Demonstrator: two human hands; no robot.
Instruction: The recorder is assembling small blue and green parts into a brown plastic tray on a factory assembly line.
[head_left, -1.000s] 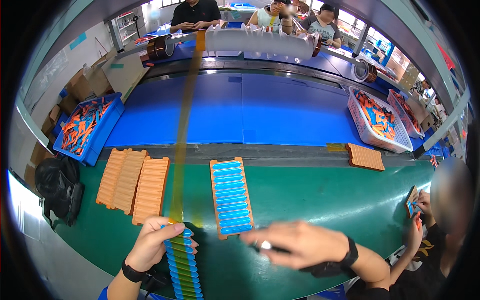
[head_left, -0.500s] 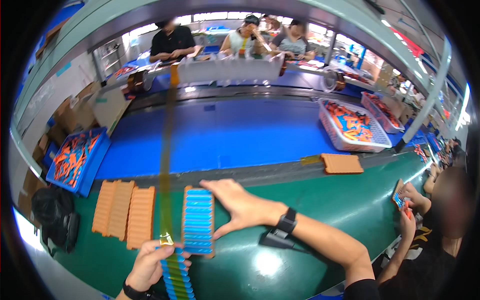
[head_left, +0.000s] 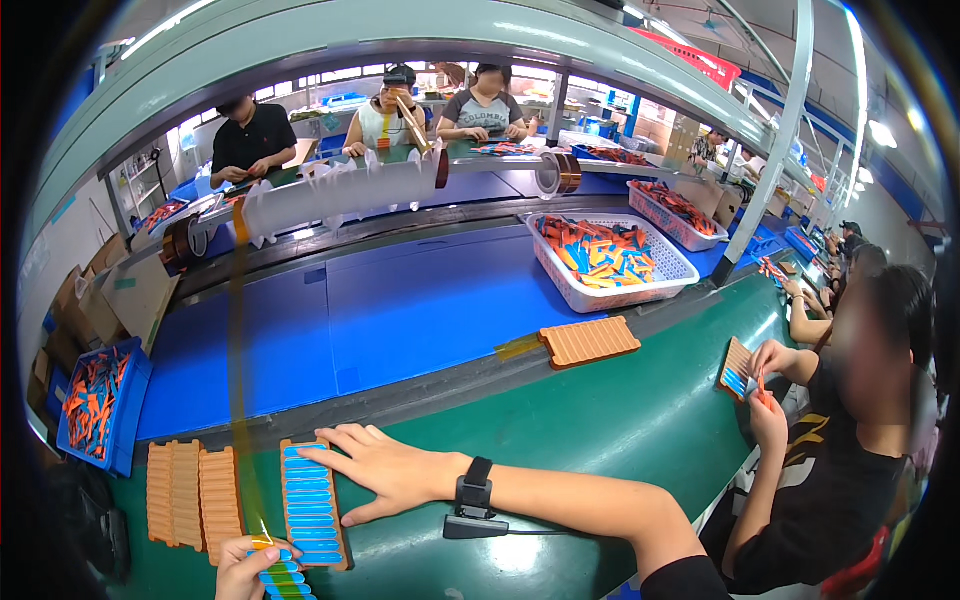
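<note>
An orange grooved tray (head_left: 343, 545) lies on the green table, its grooves filled with slim blue pieces (head_left: 310, 490). My right hand (head_left: 395, 468) rests at its right side, fingers spread, one fingertip over the tray's upper end and the thumb near its right edge. To the left, my left hand (head_left: 243, 568) pinches a row of blue pieces (head_left: 285, 578) with amber tape along it, partly cut off by the lower edge. That amber tape (head_left: 238, 350) stretches upward, taut, to the overhead bar.
Orange trays (head_left: 220, 500) lie side by side at left; another orange tray (head_left: 590, 342) sits farther right. A blue bin (head_left: 128, 420) and a white basket (head_left: 610, 295) hold orange and blue pieces. A roller bar (head_left: 340, 190) spans the blue belt (head_left: 400, 310). A co-worker (head_left: 820, 450) works at right.
The view has swung right, so the scene sits farther left. My right hand's fingers now reach farther over the filled tray's upper end. My left hand still grips the taped row.
</note>
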